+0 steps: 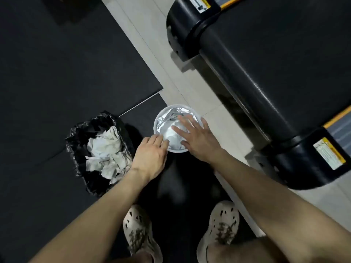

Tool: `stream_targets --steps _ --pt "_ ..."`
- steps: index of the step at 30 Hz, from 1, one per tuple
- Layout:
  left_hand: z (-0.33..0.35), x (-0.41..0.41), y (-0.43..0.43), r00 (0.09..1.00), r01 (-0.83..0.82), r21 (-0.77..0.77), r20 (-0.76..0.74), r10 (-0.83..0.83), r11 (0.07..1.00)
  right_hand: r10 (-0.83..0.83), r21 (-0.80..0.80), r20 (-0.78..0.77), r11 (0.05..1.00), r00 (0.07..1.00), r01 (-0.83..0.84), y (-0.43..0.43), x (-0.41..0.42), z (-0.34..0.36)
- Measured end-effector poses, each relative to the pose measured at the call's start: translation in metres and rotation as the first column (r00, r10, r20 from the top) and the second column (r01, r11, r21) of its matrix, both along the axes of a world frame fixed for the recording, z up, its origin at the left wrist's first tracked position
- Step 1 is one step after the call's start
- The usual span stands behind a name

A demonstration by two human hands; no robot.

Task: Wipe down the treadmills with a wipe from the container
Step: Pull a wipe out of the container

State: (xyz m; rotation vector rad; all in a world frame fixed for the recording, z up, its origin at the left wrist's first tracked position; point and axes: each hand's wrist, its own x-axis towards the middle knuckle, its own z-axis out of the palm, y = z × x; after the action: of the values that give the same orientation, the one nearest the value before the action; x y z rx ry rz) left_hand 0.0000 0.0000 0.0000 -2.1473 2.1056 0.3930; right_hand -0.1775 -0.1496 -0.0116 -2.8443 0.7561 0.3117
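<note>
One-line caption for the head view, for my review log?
Left hand and right hand on the open wipe container, beside a bin of used wipes and a treadmill.

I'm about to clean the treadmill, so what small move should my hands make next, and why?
Probably pinch the white wipe with your right hand and pull upward while your left hand steadies the container. Its foil liner is open, both hands are at it, and neither holds a wipe.
</note>
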Motion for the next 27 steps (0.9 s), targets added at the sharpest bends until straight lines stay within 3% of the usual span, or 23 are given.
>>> stream_targets --steps 3,5,14,20,22,27 --pt "-0.038 0.012 -0.019 0.997 0.025 0.031 0.071 -0.027 0.999 0.199 -0.048 -0.125 0.977 0.972 -0.206 -0.036 -0.018 -0.031" --pt "-0.057 0.019 -0.026 0.993 0.022 0.037 0.112 -0.026 0.999 0.172 -0.072 -0.173 0.980 0.970 -0.187 -0.057 -0.040 -0.043" --pt "-0.089 -0.003 -0.041 0.977 -0.131 -0.106 0.153 0.147 0.986 0.204 0.042 0.021 0.978 0.979 -0.205 -0.090 -0.063 -0.058" --pt "-0.096 -0.012 -0.021 0.957 -0.211 -0.070 0.190 0.221 0.975 0.390 -0.149 0.054 0.913 0.919 -0.378 -0.071 -0.025 -0.080" --pt "-0.094 -0.014 -0.014 0.956 -0.240 -0.057 0.162 0.246 0.969 0.409 -0.089 0.017 0.909 0.912 -0.406 -0.069 -0.016 -0.082" --pt "-0.088 -0.009 -0.017 0.960 -0.241 -0.009 0.146 0.239 0.971 0.369 0.043 -0.249 0.928 0.895 -0.370 -0.072 -0.004 -0.070"
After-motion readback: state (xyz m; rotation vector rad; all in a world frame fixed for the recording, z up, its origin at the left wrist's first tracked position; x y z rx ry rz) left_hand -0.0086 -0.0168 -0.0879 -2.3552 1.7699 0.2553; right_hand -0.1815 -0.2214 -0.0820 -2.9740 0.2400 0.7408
